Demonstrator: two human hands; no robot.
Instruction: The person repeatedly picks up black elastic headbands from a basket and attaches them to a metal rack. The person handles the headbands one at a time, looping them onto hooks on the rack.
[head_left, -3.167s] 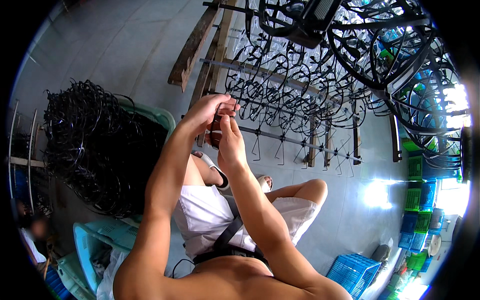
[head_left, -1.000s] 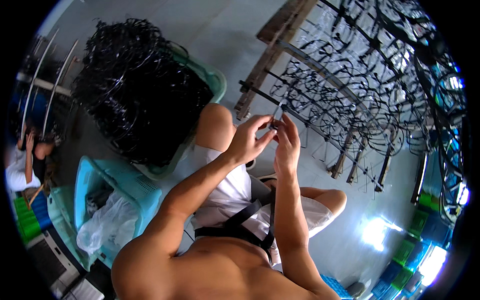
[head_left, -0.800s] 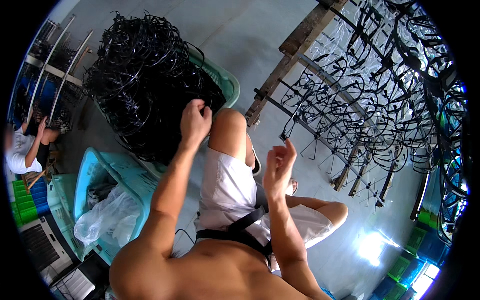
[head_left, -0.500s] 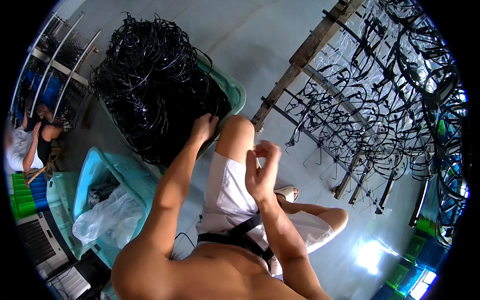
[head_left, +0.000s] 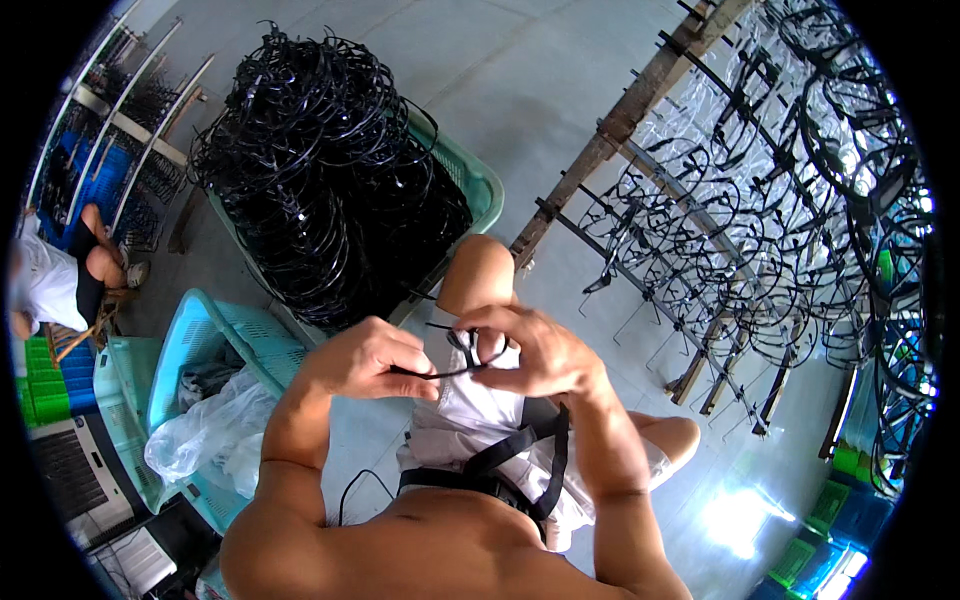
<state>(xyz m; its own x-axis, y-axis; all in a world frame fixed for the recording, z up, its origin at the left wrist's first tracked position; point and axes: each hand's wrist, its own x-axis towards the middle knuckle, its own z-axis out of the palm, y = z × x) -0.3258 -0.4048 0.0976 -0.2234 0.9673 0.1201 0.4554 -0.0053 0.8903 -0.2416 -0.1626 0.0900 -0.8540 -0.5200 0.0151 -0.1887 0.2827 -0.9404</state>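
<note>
Black thin frame [head_left: 450, 373], curved, looped at one end, is up btwn both hands over the lap. L hand [head_left: 375, 360]: thumb & fingers pinched shut on its L end. R hand [head_left: 540, 350]: fingers curled, thumb below, gripping the looped end.

Edges: green basket's rim [head_left: 488, 190] curves round just beyond the L knee [head_left: 478, 270]; heap of black frames [head_left: 330, 180] rises well over it. Rack's wooden beam [head_left: 640, 100] slants down toward that knee, w/ tips of metal bars [head_left: 590, 240] jutting out past it.

Room: grey floor [head_left: 520, 130] runs as a wedge btwn basket & rack, wider farther off; more floor beyond R knee [head_left: 680, 440]. Lt-blue basket [head_left: 265, 335] w/ clear bag [head_left: 215, 425] sits nr L forearm.

Writing: too small to tell on frame; ditto crates [head_left: 850, 510], lower R.
</note>
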